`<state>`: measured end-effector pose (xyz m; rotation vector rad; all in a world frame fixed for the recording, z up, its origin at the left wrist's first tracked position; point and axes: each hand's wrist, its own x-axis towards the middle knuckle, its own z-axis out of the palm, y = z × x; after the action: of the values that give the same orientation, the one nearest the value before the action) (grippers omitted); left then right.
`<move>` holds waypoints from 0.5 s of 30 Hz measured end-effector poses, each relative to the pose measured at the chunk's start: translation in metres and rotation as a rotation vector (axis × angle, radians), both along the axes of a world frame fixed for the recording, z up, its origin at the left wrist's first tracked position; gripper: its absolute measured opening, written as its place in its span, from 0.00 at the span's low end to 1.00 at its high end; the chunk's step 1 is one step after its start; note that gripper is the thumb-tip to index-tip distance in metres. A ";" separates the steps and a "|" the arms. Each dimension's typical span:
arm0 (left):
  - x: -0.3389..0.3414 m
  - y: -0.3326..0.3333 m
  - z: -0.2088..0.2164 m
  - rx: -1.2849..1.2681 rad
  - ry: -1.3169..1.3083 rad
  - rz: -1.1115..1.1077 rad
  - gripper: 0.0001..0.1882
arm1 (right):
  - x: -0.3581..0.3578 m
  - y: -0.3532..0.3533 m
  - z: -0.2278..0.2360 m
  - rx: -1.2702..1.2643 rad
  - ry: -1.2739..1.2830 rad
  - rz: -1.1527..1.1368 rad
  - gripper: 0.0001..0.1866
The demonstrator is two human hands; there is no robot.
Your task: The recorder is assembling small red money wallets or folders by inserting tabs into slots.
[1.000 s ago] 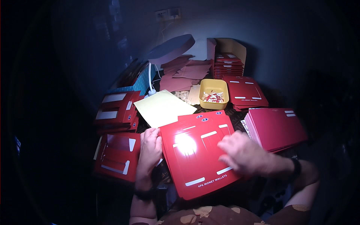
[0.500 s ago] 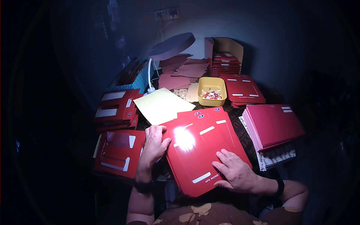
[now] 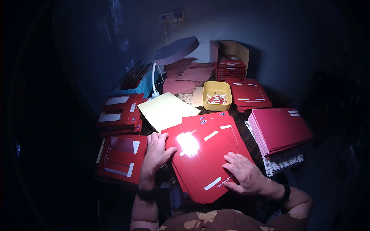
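Note:
A stack of flat red printed cards [image 3: 200,165] with white slots lies tilted in front of me, its lower corner near my body. At the stack's left edge is my left hand [image 3: 156,152], thumb over the top card and fingers curled at the rim, gripping it. My right hand [image 3: 244,175] rests on the lower right of the top card with fingers spread, holding nothing. Lamp glare whitens part of the top card. Under the stack's far side, more red cards with small blue round marks stick out. A pale yellow sheet [image 3: 167,111] lies just beyond.
Red card piles stand at left [image 3: 119,111] and near left [image 3: 123,158]. A yellow tub [image 3: 206,107] holds small red and white bits. At right are a pink-red stack [image 3: 283,131] and more red cards [image 3: 250,92]. A desk lamp [image 3: 177,50] overhangs the back.
The top card has slid slightly right with my right hand, and the cards beneath show more at the lower left edge. My left hand has stayed at the stack's left edge.

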<state>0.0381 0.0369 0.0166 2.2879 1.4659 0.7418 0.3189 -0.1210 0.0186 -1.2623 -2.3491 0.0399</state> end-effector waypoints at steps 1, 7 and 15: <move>-0.001 -0.002 0.001 0.006 0.021 0.014 0.29 | 0.001 0.001 0.001 -0.019 0.045 -0.001 0.27; -0.003 -0.014 0.005 -0.004 0.096 0.035 0.30 | 0.001 0.006 0.005 -0.007 -0.081 -0.156 0.25; -0.007 -0.027 0.001 0.086 0.069 0.034 0.27 | 0.000 0.023 -0.008 0.027 -0.145 -0.226 0.24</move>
<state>0.0314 0.0101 0.0177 2.3805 1.5349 0.7560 0.3188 -0.0985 0.0103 -1.5562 -2.3004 -0.1612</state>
